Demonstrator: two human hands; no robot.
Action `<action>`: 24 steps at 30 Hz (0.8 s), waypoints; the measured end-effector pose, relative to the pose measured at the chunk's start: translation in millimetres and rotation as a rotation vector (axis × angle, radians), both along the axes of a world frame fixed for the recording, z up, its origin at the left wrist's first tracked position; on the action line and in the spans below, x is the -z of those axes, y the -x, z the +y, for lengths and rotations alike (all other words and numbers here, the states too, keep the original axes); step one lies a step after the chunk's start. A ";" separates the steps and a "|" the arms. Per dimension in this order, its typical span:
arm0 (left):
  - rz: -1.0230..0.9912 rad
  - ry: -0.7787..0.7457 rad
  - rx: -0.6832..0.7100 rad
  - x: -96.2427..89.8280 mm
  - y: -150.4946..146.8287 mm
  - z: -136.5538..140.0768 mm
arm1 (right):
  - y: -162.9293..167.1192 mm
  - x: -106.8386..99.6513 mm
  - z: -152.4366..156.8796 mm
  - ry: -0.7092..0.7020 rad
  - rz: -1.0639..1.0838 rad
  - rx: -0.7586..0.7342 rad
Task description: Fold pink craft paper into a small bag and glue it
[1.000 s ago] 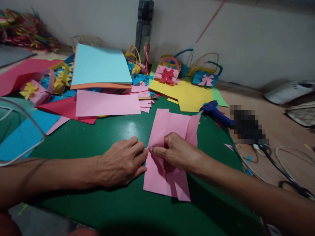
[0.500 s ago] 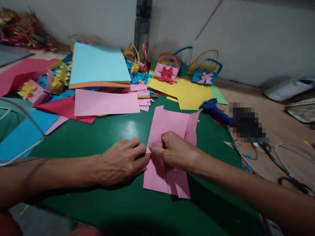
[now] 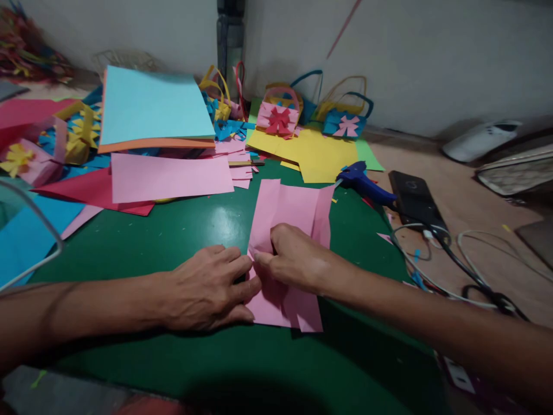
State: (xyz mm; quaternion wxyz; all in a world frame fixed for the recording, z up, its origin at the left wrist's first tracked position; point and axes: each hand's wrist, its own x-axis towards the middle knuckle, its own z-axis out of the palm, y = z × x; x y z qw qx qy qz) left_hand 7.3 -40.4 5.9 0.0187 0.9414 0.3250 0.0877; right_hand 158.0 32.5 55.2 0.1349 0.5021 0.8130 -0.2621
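Observation:
A pink sheet of paper with lengthwise creases and a raised right flap lies on the green tabletop. At its left edge, my left hand has its fingers bent and closed on the paper's border. My right hand reaches across the sheet, fingers curled, thumb and forefinger pinching the same left edge just beside the left hand's fingertips. The palm hides the middle of the sheet. Beyond the sheet's far right corner rests a blue glue gun, its nozzle close to the paper.
At the back left, light-blue and orange sheets are stacked behind a pink strip. Small paper baskets with bows stand by the wall on yellow paper. A black phone and cables lie to the right.
The whole view has shifted, so things sit a little further left and higher. My left thumb now extends lower along the paper's edge; the right hand keeps its pinch.

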 end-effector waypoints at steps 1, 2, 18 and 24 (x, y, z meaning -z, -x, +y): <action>0.002 -0.007 -0.010 0.1 -1.3 -1.0 | -0.2 0.2 -1.0 -0.033 0.002 -0.003; 0.005 -0.016 -0.018 0.2 -2.2 -2.0 | -0.4 0.3 -1.9 -0.057 0.004 -0.003; 0.038 -0.069 -0.026 3.5 -3.1 -7.2 | -12.9 -6.8 -8.1 0.069 0.136 -0.195; 0.052 -0.124 0.082 -5.9 -1.8 -10.4 | -10.5 -4.9 -11.8 0.006 0.039 -0.301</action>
